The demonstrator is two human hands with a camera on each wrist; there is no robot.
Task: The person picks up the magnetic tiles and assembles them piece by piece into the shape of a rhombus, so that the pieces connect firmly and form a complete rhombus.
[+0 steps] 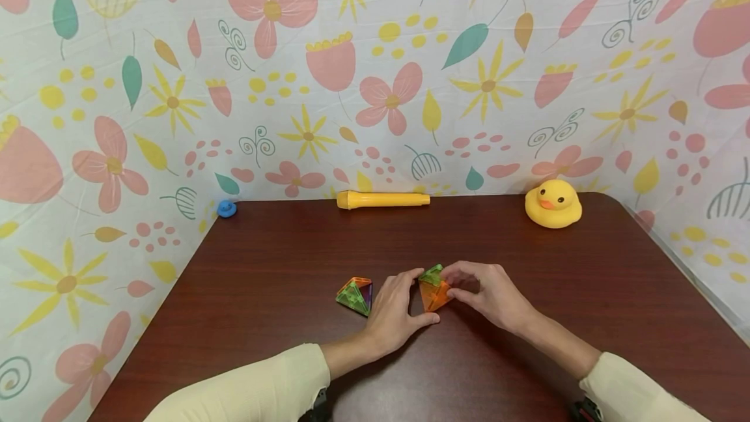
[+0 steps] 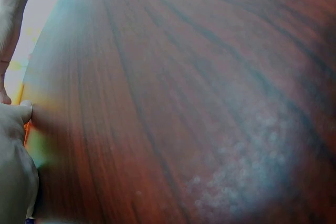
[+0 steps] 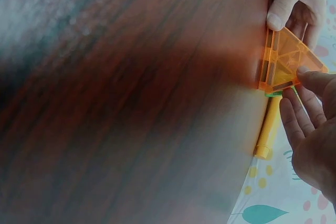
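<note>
Between my hands in the head view stands a small shape of translucent magnetic tiles, with an orange triangle tile in front and a green tile behind. My right hand pinches its right side, thumb on the orange face, as the right wrist view also shows. On the other side, my left hand lies with thumb and fingers spread around the shape's left edge. Left of that hand sits a second tile shape in green, orange and purple. The left wrist view mostly shows bare wood, with part of the left hand at its edge.
A yellow microphone-shaped toy lies along the back edge of the dark wooden table. At the back right is a yellow rubber duck, and a small blue duck is at the back left corner. Flower-patterned cloth surrounds the table.
</note>
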